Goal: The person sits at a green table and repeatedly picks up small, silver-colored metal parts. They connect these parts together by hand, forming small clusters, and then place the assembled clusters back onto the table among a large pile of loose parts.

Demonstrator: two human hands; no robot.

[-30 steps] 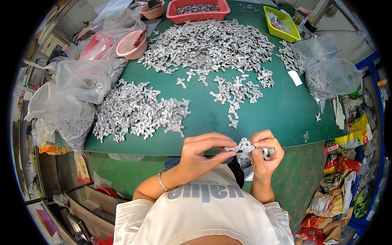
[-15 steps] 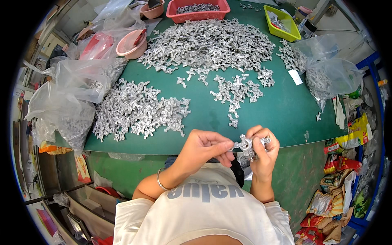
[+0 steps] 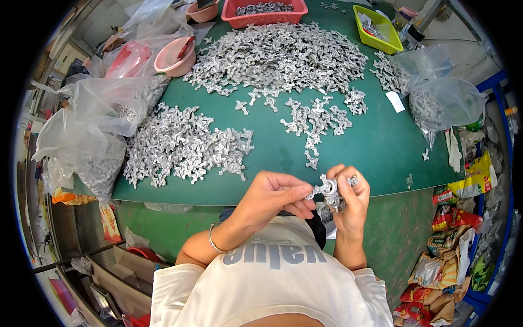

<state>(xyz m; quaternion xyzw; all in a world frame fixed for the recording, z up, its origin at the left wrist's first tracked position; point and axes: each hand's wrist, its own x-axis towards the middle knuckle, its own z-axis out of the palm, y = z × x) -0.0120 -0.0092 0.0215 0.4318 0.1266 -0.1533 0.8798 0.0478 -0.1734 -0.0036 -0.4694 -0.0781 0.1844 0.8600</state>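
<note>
Above the table's near edge, my right hand [image 3: 351,199] is closed round several small silver metal castings [image 3: 330,188], each with arms and a round middle. The thumb and fingers of my left hand [image 3: 280,195] pinch an arm of one casting at the left side of that bunch. Part of the bunch is hidden behind my right fingers. A small group of like castings [image 3: 316,121] lies on the green table beyond my hands. To the left is a wider heap of castings [image 3: 185,144], and a much larger pile of castings [image 3: 283,57] spreads across the far middle.
Clear plastic bags of parts [image 3: 90,136] stand at the left table edge; another plastic bag [image 3: 436,103] is at the right. At the back are a red tray [image 3: 264,20], a yellow-green basket [image 3: 376,41] and a pink bowl [image 3: 175,59]. A white glove [image 3: 453,150] hangs at the right edge.
Both hands have shifted very slightly, and the castings between them have turned a little. My left fingers still pinch the casting's arm.
</note>
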